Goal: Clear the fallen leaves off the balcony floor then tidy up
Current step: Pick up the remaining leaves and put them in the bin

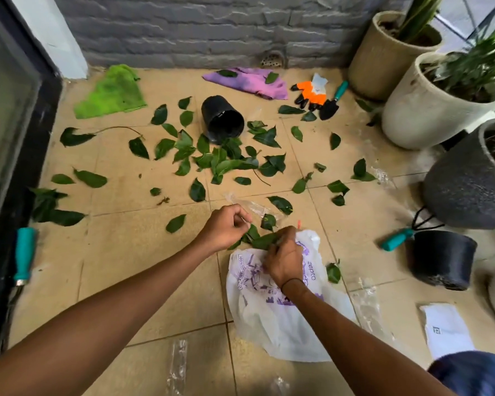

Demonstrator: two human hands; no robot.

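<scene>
Lower centre: right hand sits on the white printed bag, fingers curled round a bunch of leaves at the bag's mouth; fingertips hidden behind the knuckles. Left hand just beside it, fingers curled, pinching something at the tips, can't tell whether leaf or clear plastic. Loose leaves cover mid-frame around a tipped black pot. Teal-handled tool at left edge, its lower end hard to make out.

Grey brick wall, beige tiled floor, daylight.
</scene>
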